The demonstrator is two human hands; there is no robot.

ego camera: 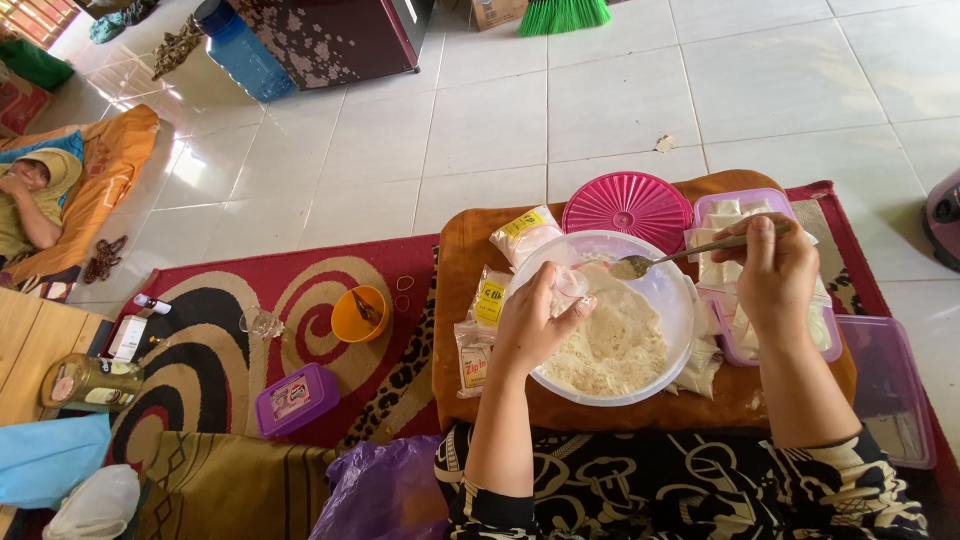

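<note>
Filling step: right hand (pixel 775 275) gripping loaded spoon (pixel 680 255); left hand (pixel 530 320) pinching small clear bag (pixel 572 285) over bowl (pixel 680 330); next, careful tipping needed.

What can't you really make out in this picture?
Head view only:
- Small clear bag: mostly hidden by the left hand; its fill cannot be told.
- Spoon: its handle end is covered by the right hand's fingers.
- Purple tray: contents partly hidden behind the right hand.
- Bowl: the near part of the powder is hidden by the left hand.
- Broom: cut off by the top edge.
</note>
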